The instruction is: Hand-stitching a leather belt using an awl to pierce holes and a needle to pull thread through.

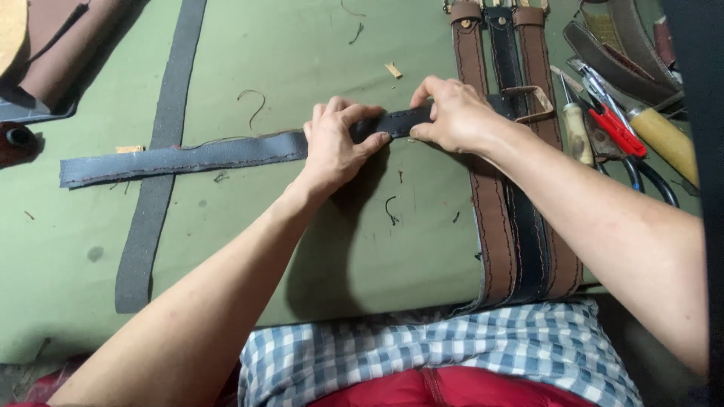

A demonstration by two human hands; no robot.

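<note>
Both my hands, left (337,139) and right (451,114), pinch closed on the long grey stitched leather strap (188,157) lying across the green table (317,45), which could kink if I twist.

Strap (188,157) crosses strip (154,188); belts (513,226) right, tools (618,128) beyond

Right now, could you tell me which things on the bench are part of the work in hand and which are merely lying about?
In hand:
- left hand and right hand pressing the grey stitched strap
- its metal buckle

Lying about:
- brown and black belts
- long grey strip
- red-handled tool
- wooden-handled awl
- leather scraps
</note>
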